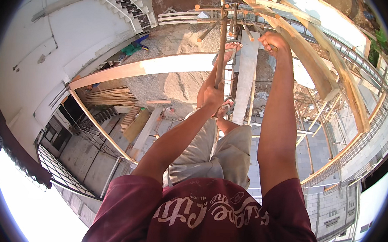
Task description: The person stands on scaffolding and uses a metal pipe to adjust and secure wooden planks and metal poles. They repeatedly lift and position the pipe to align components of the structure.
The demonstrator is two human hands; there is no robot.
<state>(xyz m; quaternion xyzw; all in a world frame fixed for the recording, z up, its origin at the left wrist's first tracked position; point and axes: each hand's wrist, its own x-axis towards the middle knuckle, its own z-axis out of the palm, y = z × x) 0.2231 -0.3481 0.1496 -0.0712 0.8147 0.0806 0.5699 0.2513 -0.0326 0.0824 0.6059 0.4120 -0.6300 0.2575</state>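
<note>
Here the left hand (213, 95) grips a pole (222, 48).

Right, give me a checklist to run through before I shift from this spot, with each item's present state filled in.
1. Left-hand hold: ok. The left hand is closed around the wooden pole.
2. Right-hand hold: cannot tell. The right hand is raised with fingers curled; what it grips is unclear.
3. Footwear: not ok, in my judgement. The feet are in open sandals, toes showing.
4. Harness: not ok. None shows over the maroon shirt.
5. Thick timber on the right secured: cannot tell. No fastening can be made out.
6. Nobody below: cannot tell. The green-and-blue shape is too small to identify.
</note>
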